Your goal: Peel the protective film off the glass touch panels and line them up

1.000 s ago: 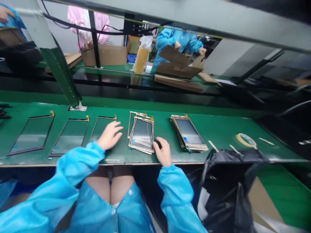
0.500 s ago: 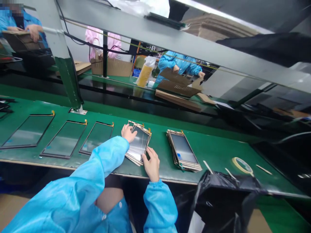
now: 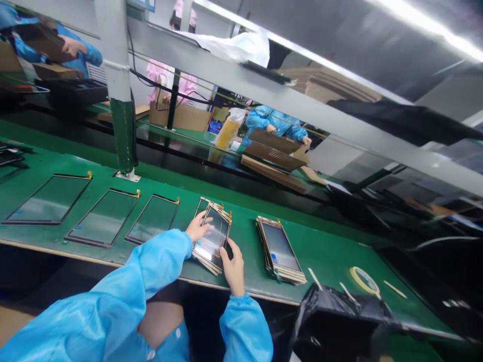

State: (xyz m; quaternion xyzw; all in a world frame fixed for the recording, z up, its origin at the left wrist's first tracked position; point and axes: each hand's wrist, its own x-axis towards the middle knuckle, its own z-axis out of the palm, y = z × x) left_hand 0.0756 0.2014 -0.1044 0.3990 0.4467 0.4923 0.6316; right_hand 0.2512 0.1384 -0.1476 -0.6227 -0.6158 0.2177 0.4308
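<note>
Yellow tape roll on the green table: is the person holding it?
No, the yellow tape roll lies on the green workbench, far from the left hand and right hand.

Head camera close above green workbench (image 3: 324, 256), facing forward and down; frame tilted.

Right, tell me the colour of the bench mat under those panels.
Green, plain and glossy: the bench mat shows best in the head view.

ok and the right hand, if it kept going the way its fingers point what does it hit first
The stack of glass panels. The right hand's fingertips seem to rest on its edge, though depth is hard to judge from this view.
</note>
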